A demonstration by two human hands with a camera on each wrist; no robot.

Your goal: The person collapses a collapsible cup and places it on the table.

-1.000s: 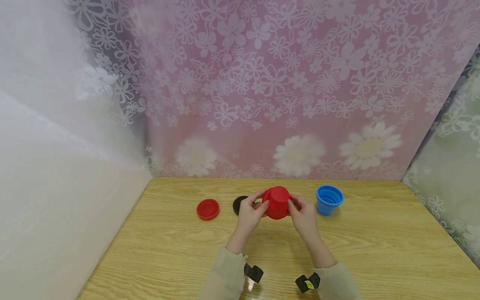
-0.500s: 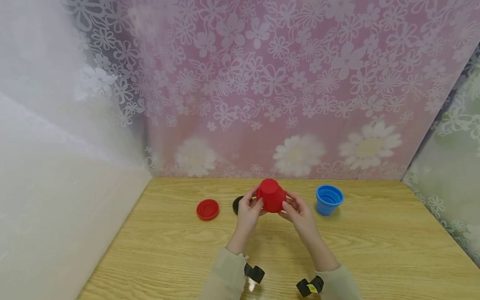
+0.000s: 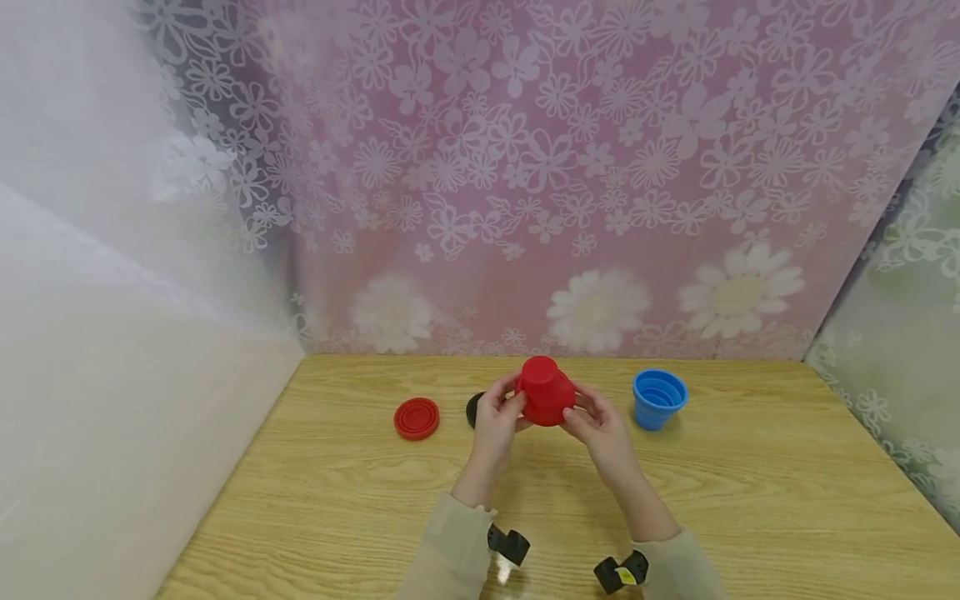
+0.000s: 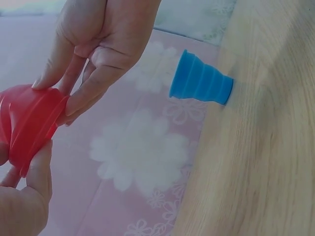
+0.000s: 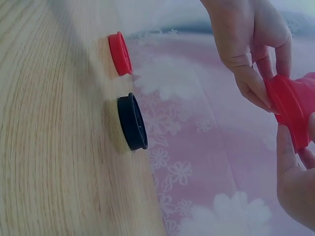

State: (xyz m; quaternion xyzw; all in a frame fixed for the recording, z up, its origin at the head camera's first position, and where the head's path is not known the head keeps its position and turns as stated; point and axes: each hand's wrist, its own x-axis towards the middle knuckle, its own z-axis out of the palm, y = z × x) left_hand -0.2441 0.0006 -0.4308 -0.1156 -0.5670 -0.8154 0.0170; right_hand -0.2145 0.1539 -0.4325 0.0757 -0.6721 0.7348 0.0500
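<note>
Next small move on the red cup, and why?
I'd probably even out the red cup's wall, left hand steadying it while the right hand eases the folds outward. Both hands grip it off the table, narrow end up, and its side looks bulged and uneven, whereas the blue cup stands evenly stepped.

A left hand (image 3: 498, 421) partly obscures a black disc (image 3: 474, 410) on a table (image 3: 337, 500), while an upturned red cup (image 3: 545, 392) conceals its own interior and some fingertips behind it. Both wrist views crop the cup at the edge, along with the nearer hand. Beige sleeves (image 3: 450, 550) run out of the head view's bottom edge; a yellow label (image 3: 626, 576) is too small to read.
</note>
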